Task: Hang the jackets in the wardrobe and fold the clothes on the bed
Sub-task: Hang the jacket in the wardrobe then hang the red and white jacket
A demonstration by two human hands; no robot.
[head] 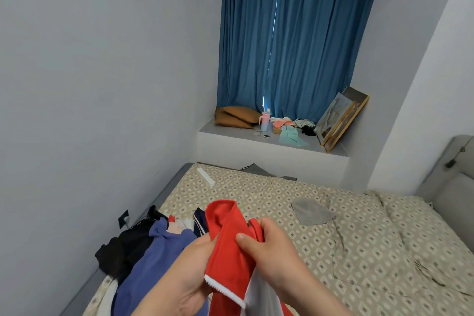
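A red garment with white trim (227, 244) is lifted over the bed (359, 251), held between both of my hands. My left hand (191, 264) grips its left edge. My right hand (272, 254) pinches the cloth with the thumb on top. A heap of clothes lies at the bed's left side: a purple-blue top (151, 261), a black garment (120, 246) and a navy striped piece (200, 222). A small grey cloth (311, 212) lies flat further right on the patterned sheet.
A white wall runs close along the bed's left side, with a socket (124, 218) low on it. Behind the bed a window ledge (230, 133) carries a brown cushion, a bottle, loose clothes and a leaning picture frame (341, 120). Blue curtains hang above. A grey headboard (446, 174) stands at right.
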